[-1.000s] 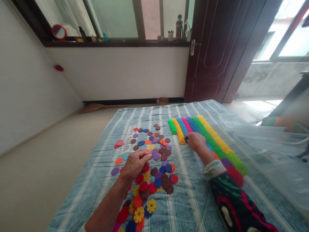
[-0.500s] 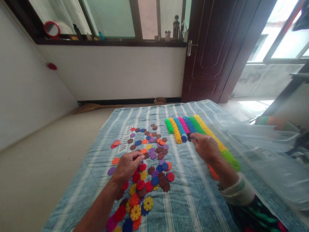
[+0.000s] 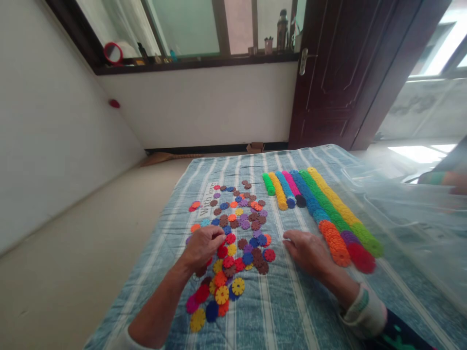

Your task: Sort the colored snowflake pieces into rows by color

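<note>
My left hand (image 3: 204, 247) is over the left side of a loose spread of toothed plastic discs. Its fingers are pinched together, and whatever lies between them is hidden. Around it are a red disc (image 3: 230, 238), a light blue disc (image 3: 205, 222) and a brown disc (image 3: 242, 244). Low above the cloth, between the spread and the sorted rows, is my right hand (image 3: 308, 253), its fingers loosely bent and slightly apart with nothing visible in them. Overlapping discs form rows by colour beyond it, among them an orange row (image 3: 333, 243) and a green row (image 3: 324, 199).
A striped blue-and-white cloth (image 3: 284, 301) covers the surface under the discs. Clear plastic containers (image 3: 386, 199) stand along the right side, partly blurred. Behind are a dark red door (image 3: 335, 73) and a window sill (image 3: 204, 62) holding a mirror (image 3: 113, 53) and a flask (image 3: 282, 31).
My right hand has drawn back from the near end of the short rows toward the loose discs; the small blue piece at its fingertips no longer shows. My left hand stays over the spread. The view has shifted.
</note>
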The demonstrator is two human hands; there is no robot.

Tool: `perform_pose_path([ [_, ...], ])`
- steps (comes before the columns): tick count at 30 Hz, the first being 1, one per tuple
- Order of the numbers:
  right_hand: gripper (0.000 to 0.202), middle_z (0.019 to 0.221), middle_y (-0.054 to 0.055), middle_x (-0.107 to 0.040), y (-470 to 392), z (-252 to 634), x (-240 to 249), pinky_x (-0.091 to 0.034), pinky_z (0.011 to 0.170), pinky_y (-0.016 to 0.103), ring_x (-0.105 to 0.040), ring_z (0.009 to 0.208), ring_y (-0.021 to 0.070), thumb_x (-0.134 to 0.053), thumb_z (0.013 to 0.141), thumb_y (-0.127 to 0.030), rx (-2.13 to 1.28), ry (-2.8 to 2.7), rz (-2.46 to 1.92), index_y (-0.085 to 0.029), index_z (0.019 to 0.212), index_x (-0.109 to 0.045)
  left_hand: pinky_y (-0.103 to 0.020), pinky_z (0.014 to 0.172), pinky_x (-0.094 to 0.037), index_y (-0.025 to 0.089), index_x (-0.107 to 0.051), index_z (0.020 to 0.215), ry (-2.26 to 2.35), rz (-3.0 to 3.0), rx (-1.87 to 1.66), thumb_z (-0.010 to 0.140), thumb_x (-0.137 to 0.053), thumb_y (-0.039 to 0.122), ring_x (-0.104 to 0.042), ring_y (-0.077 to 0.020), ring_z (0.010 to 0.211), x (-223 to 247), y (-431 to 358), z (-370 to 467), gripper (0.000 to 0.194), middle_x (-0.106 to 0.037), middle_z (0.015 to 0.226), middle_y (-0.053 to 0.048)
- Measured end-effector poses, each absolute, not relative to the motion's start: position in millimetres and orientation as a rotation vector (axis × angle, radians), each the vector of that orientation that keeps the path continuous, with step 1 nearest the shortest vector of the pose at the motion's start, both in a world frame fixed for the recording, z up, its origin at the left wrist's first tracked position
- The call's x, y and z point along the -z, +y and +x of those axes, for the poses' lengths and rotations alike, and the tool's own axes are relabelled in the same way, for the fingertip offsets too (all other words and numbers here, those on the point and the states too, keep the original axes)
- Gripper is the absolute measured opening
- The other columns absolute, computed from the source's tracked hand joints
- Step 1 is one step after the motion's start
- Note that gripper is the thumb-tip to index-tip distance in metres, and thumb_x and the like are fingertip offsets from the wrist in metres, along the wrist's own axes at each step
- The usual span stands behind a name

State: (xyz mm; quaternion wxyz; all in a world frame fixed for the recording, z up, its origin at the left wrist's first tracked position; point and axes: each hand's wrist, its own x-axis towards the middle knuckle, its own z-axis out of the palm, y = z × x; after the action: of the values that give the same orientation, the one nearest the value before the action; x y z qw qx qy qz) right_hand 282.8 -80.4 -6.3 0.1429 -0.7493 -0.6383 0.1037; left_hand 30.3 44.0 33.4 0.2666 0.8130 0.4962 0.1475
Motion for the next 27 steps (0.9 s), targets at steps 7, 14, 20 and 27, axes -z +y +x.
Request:
perform_pose_path([
  [7,0.022,0.092,0.005,-0.071,-81,284,20,-0.036,0.067,0.026,-0.064,0.086,0.0195,-0.047,0.09,-0.026,-0.188,-1.803,-2.125,-0.021,0.09,-0.069,-0.024,0.071,-0.042,0.02,-0.066,0.068,1.27,2.34,-0.315,0.076,-0.049,0.029,-0.057,-0.0153,0.075,-31,30,32,0.021,-0.063,0.072,0.0],
  [14,0.021,0.088,0.004,-0.071,-79,287,27,-0.035,0.065,0.025,-0.063,0.08,0.0176,-0.049,0.089,-0.025,-0.118,-1.795,-2.052,-0.021,0.087,-0.069,-0.024,0.068,-0.042,0.018,-0.066,0.071,1.187,2.433,-0.242,0.08,-0.049,0.024,-0.057,-0.014,0.071,-29,3,50,0.019,-0.063,0.074,-0.002],
  [20,0.021,0.085,0.004,-0.071,-78,288,30,-0.033,0.064,0.025,-0.062,0.078,0.0167,-0.048,0.088,-0.026,-0.112,-1.78,-2.035,-0.021,0.083,-0.068,-0.025,0.072,-0.043,0.019,-0.066,0.081,1.205,2.49,-0.222,0.082,-0.053,0.023,-0.059,-0.0158,0.079,-24,-19,65,0.013,-0.064,0.082,-0.003],
  [27,0.022,0.082,0.003,-0.071,-76,288,30,-0.03,0.062,0.025,-0.062,0.077,0.0167,-0.048,0.089,-0.027,-0.12,-1.785,-2.063,-0.022,0.08,-0.067,-0.029,0.076,-0.044,0.018,-0.064,0.084,1.316,2.597,-0.244,0.086,-0.052,0.022,-0.058,-0.0184,0.086,-16,-36,84,0.013,-0.062,0.089,-0.005],
])
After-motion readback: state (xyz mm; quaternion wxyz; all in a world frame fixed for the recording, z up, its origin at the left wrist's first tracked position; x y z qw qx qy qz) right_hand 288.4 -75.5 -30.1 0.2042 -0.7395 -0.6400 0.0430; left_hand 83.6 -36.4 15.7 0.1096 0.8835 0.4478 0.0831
